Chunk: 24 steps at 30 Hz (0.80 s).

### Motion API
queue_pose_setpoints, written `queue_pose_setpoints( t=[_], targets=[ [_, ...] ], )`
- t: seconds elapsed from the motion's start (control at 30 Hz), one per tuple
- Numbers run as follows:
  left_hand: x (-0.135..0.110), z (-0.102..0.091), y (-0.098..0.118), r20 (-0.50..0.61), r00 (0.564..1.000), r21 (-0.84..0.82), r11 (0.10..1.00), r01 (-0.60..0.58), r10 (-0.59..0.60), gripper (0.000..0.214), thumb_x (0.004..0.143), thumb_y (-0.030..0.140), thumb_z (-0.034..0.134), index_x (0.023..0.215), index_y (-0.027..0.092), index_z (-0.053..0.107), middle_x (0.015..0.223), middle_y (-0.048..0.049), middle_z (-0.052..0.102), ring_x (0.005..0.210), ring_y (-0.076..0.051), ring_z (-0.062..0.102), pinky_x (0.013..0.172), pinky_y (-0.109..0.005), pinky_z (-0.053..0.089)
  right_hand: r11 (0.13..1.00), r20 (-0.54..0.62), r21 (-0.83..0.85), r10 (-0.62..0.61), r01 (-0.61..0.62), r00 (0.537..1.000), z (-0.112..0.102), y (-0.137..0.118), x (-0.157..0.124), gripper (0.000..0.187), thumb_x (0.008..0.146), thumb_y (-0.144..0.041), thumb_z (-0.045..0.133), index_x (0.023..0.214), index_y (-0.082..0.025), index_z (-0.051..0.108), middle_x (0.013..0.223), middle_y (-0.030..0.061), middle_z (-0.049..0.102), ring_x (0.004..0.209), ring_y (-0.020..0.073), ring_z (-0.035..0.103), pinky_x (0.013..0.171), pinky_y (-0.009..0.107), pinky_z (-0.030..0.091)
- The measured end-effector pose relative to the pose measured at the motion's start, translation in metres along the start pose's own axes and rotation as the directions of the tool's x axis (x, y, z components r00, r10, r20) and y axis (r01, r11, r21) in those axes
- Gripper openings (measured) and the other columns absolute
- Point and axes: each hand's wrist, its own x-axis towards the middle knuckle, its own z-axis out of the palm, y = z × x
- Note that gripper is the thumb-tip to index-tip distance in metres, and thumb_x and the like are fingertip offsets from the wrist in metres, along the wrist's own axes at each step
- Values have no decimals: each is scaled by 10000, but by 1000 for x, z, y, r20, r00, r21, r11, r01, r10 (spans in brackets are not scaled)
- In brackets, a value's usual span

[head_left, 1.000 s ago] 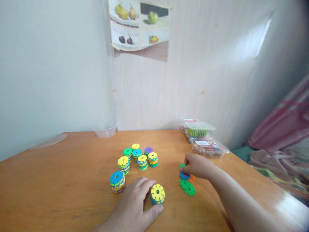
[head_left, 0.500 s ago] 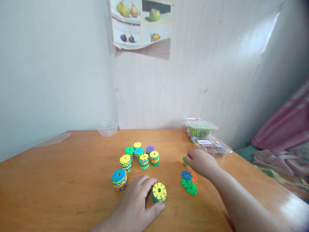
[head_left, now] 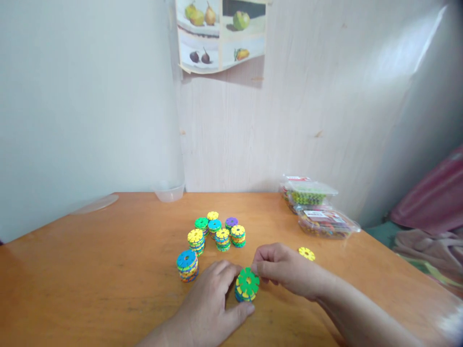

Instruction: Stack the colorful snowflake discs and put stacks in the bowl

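Note:
My left hand (head_left: 213, 299) rests on the table, thumb and fingers apart, curved around a short stack of notched plastic flower discs with yellow (head_left: 239, 292) and blue edges. On top of this stack sits a green flower disc (head_left: 248, 281), its right edge pinched by my right hand (head_left: 280, 270). Past my right wrist lies a loose yellow disc (head_left: 306, 254). A blue-topped stack (head_left: 187, 265) stands left of my left hand. Several more disc stacks (head_left: 223, 240) are grouped beyond my hands.
Clear plastic boxes (head_left: 327, 224) with colourful contents stand at the back right. A clear bowl (head_left: 170, 193) and a flat translucent lid (head_left: 94, 205) sit along the back left of the wooden table (head_left: 119, 270). Crumpled cloth (head_left: 423, 250) lies beyond the right edge.
My right hand has come back toward me from the far right with a green disc, now over the yellow-topped stack. The loose yellow disc has come into sight. My left hand stays around the stack.

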Motion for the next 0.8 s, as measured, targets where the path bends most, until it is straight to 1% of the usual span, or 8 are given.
queue_pose_setpoints(
  t=[0.13,0.2,0.33,0.43,0.53,0.67,0.73,0.8],
  targets=[
    [-1,1,-1,2,1000,-11,1000,8,-8,255,781,330,702,1010,239,637,997,-27,634,963,-217,597,836,-318,466,995,-18,-96,29,-30,999,0,5,4,194,786,-333,601,691,-166,576,590,-52,461,540,69,375,473,181,274],
    [-1,2,-3,-6,1000,-3,1000,5,-5,307,776,334,707,1058,239,635,1041,-39,635,984,-224,595,864,-332,467,990,-45,-136,43,-48,998,-5,9,6,209,798,-360,593,716,-168,585,585,-53,460,529,72,377,464,183,277],
    [-1,2,-6,-13,1000,13,1000,-6,6,377,779,352,710,1128,243,617,1111,-54,633,1024,-235,594,901,-353,468,967,-161,-255,-21,-21,987,-31,15,6,206,821,-360,562,767,-167,607,635,-28,543,579,98,469,500,199,322],
    [-2,4,-11,-13,1000,6,1000,-27,27,394,795,360,698,1161,255,601,1149,-53,628,1055,-233,590,925,-355,468,894,-229,-440,-20,-85,973,-57,20,3,165,795,-329,585,755,-171,610,670,-8,596,615,118,521,530,215,328],
    [-2,7,-17,-19,999,5,999,-46,46,415,801,367,696,1190,272,586,1179,-44,623,1085,-230,585,949,-359,465,779,-248,-594,61,-202,967,-71,24,-2,198,736,-368,662,813,-187,639,771,17,657,668,145,568,548,232,322],
    [-4,10,-21,-37,998,7,999,-51,52,431,802,381,699,1207,291,580,1194,-37,626,1094,-232,591,959,-366,467,663,-251,-686,172,-300,953,-70,29,-5,349,683,-484,707,904,-217,665,889,39,690,738,189,601,545,252,303],
    [-4,10,-21,-44,998,7,999,-53,53,441,799,385,701,1212,293,581,1199,-40,627,1099,-236,592,963,-369,468,646,-247,-700,182,-305,952,-67,33,-3,333,680,-464,703,907,-221,672,896,42,694,756,197,608,547,256,305],
    [-4,11,-21,-56,997,7,999,-53,54,452,789,377,707,1215,289,585,1207,-47,628,1102,-239,592,962,-369,471,654,-241,-696,176,-296,955,-65,36,0,292,674,-416,703,889,-219,674,881,40,693,747,194,608,545,254,308]
  ],
)
